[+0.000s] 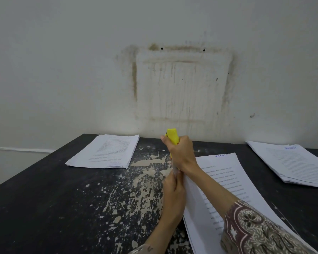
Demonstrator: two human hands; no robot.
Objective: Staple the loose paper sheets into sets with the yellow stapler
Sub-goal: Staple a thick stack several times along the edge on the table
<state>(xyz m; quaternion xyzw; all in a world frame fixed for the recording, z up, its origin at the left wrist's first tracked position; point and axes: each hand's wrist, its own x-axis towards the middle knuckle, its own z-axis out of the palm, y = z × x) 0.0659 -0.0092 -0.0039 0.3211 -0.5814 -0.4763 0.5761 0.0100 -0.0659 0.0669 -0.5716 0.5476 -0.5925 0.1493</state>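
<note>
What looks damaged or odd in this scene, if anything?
The black table has its top worn away in pale flaking patches through the middle. On the wall behind, a brownish rectangular stain with two dark holes suggests something once hung there. The papers lie tidy.

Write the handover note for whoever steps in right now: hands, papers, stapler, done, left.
Right hand: grip closed round the yellow stapler, at the near set's top-left corner.
Left hand: holds the near set at its left edge.
Far-left stack and right stack lie flat on the table; whether they are stapled cannot be told.
Left: finish this corner, then check the other stacks.
</note>
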